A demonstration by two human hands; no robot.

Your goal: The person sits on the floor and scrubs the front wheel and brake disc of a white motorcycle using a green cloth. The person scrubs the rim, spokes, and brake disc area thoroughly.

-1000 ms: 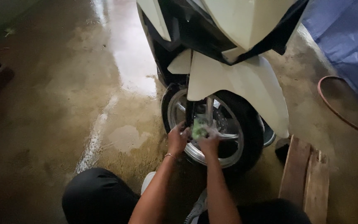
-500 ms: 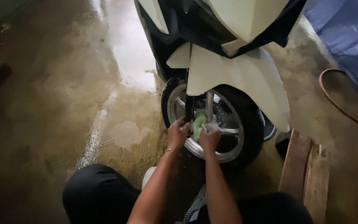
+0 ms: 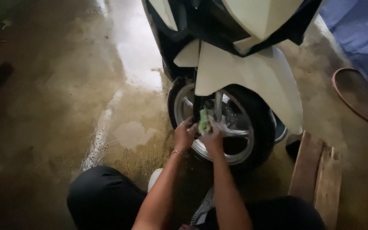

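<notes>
Right hand [image 3: 213,138] pinching green sponge [image 3: 204,120] against spokes of front wheel [image 3: 224,127]; left hand [image 3: 185,135] gripping rim, fingers curled. Suds on spokes near hub; rest of rim, tyre apparently unscrubbed. Wet floor [image 3: 86,106], wooden plank [image 3: 316,179] beside.

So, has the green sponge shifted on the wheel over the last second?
Yes, slightly: the green sponge has gone from the spokes by the hub up toward the fork leg.
</notes>
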